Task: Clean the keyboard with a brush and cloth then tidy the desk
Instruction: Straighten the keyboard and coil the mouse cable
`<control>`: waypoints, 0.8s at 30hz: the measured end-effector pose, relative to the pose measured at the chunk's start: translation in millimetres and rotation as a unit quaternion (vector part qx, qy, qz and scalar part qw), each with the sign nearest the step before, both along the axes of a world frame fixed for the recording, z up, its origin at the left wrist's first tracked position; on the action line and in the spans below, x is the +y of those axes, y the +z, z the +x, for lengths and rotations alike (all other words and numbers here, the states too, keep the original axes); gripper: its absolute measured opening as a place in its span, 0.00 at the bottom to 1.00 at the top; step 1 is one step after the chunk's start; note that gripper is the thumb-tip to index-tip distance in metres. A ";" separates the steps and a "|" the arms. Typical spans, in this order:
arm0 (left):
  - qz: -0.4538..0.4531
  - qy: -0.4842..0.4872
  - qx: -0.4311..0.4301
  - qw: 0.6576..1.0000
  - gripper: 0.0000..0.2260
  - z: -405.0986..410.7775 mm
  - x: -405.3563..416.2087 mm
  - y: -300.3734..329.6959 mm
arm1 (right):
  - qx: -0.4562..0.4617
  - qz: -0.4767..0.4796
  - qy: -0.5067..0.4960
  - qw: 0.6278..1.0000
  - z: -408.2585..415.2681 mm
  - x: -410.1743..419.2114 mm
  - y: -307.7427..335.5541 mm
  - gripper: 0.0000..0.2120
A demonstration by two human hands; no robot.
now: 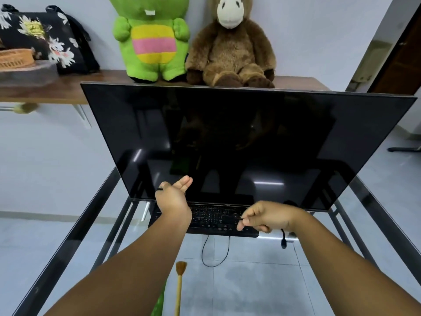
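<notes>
The black keyboard (214, 218) lies on the glass desk (262, 281) under the monitor's lower edge. Its thin black cable (215, 258) loops below the desk top. My right hand (265, 216) hovers over the keyboard's right end and pinches the cable between thumb and forefinger. The cable's plug (283, 242) dangles under my wrist. My left hand (175, 197) is raised over the keyboard's left end with fingers stretched out, and a short black bit of cable shows under its thumb. A wooden brush (180, 281) lies on the glass near me, beside a green cloth (159, 302).
A large dark monitor (227, 144) stands just behind the keyboard. Behind it, a wooden shelf (68, 90) carries a green plush toy (152, 39), a brown plush toy (232, 46), a floral bag (45, 35) and a basket (16, 57). Black desk frame rails (75, 236) run along both sides.
</notes>
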State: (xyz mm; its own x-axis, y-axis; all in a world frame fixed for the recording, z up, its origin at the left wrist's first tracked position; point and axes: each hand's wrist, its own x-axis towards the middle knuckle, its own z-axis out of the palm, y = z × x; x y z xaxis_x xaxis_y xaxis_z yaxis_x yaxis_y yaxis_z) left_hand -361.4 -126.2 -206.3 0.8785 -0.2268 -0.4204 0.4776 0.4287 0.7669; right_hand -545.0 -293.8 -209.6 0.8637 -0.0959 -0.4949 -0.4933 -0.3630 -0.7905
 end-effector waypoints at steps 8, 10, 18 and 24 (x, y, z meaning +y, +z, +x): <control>0.277 -0.353 -0.175 0.877 0.15 -23.5 9.5 -16.2 | -0.127 0.105 -0.010 0.986 -6.8 -13.4 57.7 0.10; 0.263 -0.442 -0.183 0.838 0.14 -37.1 11.5 -17.9 | -0.189 0.132 -0.072 0.970 -2.0 -16.9 62.6 0.11; 0.054 -0.582 -0.122 0.802 0.28 -69.5 10.4 -7.6 | -0.248 0.091 -0.277 0.924 28.4 -17.7 49.0 0.17; -0.124 -0.460 0.012 0.879 0.18 -54.3 9.4 14.4 | -0.155 -0.047 -0.350 0.923 23.3 -20.6 8.1 0.11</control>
